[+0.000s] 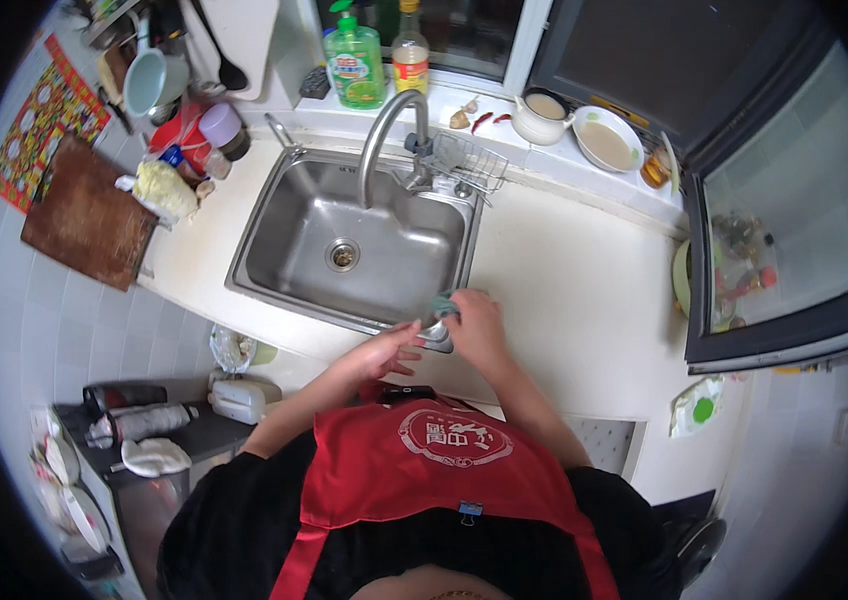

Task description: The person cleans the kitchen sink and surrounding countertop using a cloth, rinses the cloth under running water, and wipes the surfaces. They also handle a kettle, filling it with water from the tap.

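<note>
My right hand holds a bunched green cloth or scouring pad at the front right corner of the stainless steel sink. Its exact kind is hard to tell. Just left of it, my left hand is held over the sink's front rim with its fingers apart and nothing in them. The basin shows a drain strainer with some scraps in it. Above the basin arches a metal faucet, and a wire rack sits beside the faucet's base.
On the window ledge stand a green dish soap bottle, a sauce bottle, a white pot and a bowl. An open window sash juts over the right counter. A wooden cutting board leans at the left, near a cauliflower.
</note>
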`<action>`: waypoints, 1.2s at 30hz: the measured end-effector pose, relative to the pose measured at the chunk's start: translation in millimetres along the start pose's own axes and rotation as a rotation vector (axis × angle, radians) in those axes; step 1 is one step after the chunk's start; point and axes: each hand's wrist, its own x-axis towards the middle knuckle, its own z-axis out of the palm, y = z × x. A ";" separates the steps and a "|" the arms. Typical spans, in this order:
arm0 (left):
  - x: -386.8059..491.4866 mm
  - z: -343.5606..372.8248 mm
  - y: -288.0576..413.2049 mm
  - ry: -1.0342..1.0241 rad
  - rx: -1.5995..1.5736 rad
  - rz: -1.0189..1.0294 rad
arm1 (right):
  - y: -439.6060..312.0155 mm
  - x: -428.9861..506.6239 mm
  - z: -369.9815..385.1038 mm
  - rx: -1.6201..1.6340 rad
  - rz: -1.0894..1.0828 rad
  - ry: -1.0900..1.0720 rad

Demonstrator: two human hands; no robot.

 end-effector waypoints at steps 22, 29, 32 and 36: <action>68.7 49.3 85.5 -0.385 0.050 0.037 | 41.0 -89.7 -1.2 0.754 0.848 0.247; 108.4 92.2 236.1 0.234 0.361 1.402 | 61.4 -206.6 -34.9 0.688 1.116 0.477; 135.6 102.6 256.4 0.636 0.998 1.448 | 70.3 -250.1 -40.6 0.642 1.177 0.512; 159.8 102.4 227.4 0.773 1.773 0.748 | 106.2 -301.2 -70.7 0.613 1.208 0.596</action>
